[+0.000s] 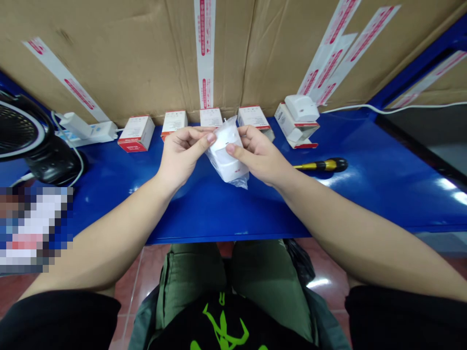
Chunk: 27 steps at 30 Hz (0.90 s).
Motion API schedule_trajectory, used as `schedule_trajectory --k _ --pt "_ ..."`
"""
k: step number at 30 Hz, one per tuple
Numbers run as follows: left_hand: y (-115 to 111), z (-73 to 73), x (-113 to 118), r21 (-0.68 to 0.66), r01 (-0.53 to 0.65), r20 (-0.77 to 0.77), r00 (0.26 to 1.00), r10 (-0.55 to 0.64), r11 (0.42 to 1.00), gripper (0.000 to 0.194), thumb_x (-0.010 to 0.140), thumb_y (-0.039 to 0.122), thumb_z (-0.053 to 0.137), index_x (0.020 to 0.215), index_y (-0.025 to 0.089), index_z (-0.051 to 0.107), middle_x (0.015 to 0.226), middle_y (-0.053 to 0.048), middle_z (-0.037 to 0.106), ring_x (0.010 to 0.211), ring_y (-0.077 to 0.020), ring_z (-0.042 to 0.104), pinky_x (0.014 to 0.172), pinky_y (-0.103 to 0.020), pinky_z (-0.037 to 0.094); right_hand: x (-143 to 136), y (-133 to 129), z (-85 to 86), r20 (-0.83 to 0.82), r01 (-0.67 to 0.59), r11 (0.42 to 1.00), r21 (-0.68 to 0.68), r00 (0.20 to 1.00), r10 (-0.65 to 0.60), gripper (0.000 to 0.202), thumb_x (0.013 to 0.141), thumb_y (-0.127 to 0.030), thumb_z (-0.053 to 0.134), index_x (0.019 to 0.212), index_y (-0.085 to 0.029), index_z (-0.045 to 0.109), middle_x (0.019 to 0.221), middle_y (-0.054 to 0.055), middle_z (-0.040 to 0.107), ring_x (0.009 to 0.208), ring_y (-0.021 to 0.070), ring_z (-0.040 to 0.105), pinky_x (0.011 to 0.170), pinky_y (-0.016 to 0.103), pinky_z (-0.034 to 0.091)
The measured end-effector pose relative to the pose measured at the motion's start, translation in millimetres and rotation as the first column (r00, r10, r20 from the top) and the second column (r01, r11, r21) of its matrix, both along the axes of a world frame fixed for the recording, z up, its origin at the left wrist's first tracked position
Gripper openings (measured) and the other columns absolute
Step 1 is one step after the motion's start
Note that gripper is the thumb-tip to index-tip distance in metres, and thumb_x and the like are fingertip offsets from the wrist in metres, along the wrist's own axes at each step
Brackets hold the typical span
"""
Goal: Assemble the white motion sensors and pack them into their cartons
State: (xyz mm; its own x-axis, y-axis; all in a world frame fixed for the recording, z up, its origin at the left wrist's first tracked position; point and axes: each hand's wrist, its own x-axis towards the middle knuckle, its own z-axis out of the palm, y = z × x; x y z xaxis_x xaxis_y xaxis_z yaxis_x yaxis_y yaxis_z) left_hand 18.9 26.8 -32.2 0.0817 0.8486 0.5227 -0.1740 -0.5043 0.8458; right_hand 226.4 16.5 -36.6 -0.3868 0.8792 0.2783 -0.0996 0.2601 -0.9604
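Between my two hands, above the blue table, is a white plastic device in a clear plastic bag [229, 158]. My left hand [184, 154] is closed on the bag's left edge, thumb on top and fingers curled beneath. My right hand [257, 153] grips the right side, its thumb pressed on the device's front. Small red print shows on the lower part of the device. A similar unwrapped white device [302, 108] rests on an open small box [295, 124] at the back right. Beyond my right wrist lies a screwdriver [324, 165] with a yellow and black handle.
Along the cardboard backing stand several small white-and-red boxes [136, 132]. At left are a black fan [27, 136] and a power strip [93, 133] with a plug. A white cable [401, 110] runs along the back right. The blue table's front edge [226, 238] is above my lap.
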Motion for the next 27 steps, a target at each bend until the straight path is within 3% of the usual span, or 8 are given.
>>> schedule_trajectory --k 3,6,8,12,16,22,27 --pt "-1.1 -1.4 -0.5 -0.037 0.006 0.008 1.000 -0.005 0.999 0.044 0.080 0.059 0.100 0.095 0.024 0.080 0.114 -0.007 0.085 0.112 -0.0245 0.081 0.098 -0.038 0.068 -3.8 0.4 -2.2 -0.051 0.065 0.997 0.036 0.997 -0.063 0.069 0.080 -0.081 0.089 0.109 -0.028 0.055 0.107 0.003 0.078 0.096 0.0222 0.076 0.080 0.038 0.066" --pt "-4.7 -2.0 0.5 -0.120 0.159 -0.003 0.987 -0.160 0.980 0.055 0.081 0.059 0.100 0.120 0.026 0.078 0.124 -0.007 0.082 0.124 -0.0277 0.078 0.103 -0.040 0.068 -4.4 1.6 -1.7 -0.110 0.150 0.989 0.008 0.983 -0.148 0.068 0.078 -0.082 0.089 0.104 -0.029 0.055 0.105 0.001 0.075 0.099 0.0218 0.074 0.084 0.038 0.066" --pt "-7.4 -2.6 1.9 -0.188 0.275 -0.035 0.958 -0.286 0.943 0.059 0.082 0.055 0.100 0.125 0.025 0.075 0.124 -0.009 0.081 0.123 -0.0298 0.079 0.104 -0.044 0.069 -3.7 2.2 -0.2 -0.121 0.182 0.983 -0.020 0.976 -0.183 0.066 0.079 -0.082 0.087 0.102 -0.031 0.053 0.106 0.001 0.073 0.105 0.0229 0.073 0.087 0.039 0.065" --pt "-8.6 -5.6 3.6 -0.274 0.395 -0.076 0.900 -0.429 0.877 0.064 0.083 0.053 0.099 0.131 0.025 0.067 0.119 -0.008 0.081 0.110 -0.0299 0.083 0.087 -0.042 0.073 -4.0 2.0 2.1 -0.121 0.204 0.979 -0.009 0.971 -0.204 0.067 0.080 -0.085 0.083 0.108 -0.033 0.053 0.115 0.003 0.073 0.120 0.0267 0.071 0.093 0.042 0.066" --pt "-6.7 -8.0 4.3 -0.229 0.367 -0.061 0.919 -0.389 0.902 0.064 0.082 0.049 0.101 0.129 0.027 0.064 0.117 -0.005 0.079 0.105 -0.0238 0.082 0.090 -0.037 0.071 -5.1 -0.9 3.3 -0.136 0.267 0.963 0.046 0.956 -0.259 0.067 0.079 -0.084 0.084 0.109 -0.032 0.053 0.117 0.004 0.073 0.127 0.0297 0.070 0.100 0.048 0.067" --pt "-8.9 -8.9 6.8 -0.203 0.253 -0.089 0.957 -0.275 0.946 0.076 0.061 0.037 0.113 0.120 0.026 0.066 0.119 -0.004 0.074 0.097 -0.0195 0.078 0.082 -0.031 0.070 -3.6 -6.2 10.9 -0.195 0.333 0.935 0.123 0.932 -0.307 0.067 0.072 -0.071 0.098 0.108 -0.031 0.057 0.127 0.006 0.073 0.143 0.0323 0.065 0.114 0.051 0.062" --pt "-6.5 -6.2 4.5 -0.179 0.231 -0.114 0.961 -0.254 0.956 0.065 0.064 0.039 0.111 0.114 0.021 0.074 0.105 -0.004 0.080 0.092 -0.0190 0.080 0.086 -0.031 0.071 -1.5 -2.0 11.4 -0.126 0.289 0.954 0.078 0.952 -0.278 0.077 0.071 -0.083 0.092 0.118 -0.030 0.063 0.135 0.008 0.075 0.140 0.0327 0.068 0.115 0.050 0.062"
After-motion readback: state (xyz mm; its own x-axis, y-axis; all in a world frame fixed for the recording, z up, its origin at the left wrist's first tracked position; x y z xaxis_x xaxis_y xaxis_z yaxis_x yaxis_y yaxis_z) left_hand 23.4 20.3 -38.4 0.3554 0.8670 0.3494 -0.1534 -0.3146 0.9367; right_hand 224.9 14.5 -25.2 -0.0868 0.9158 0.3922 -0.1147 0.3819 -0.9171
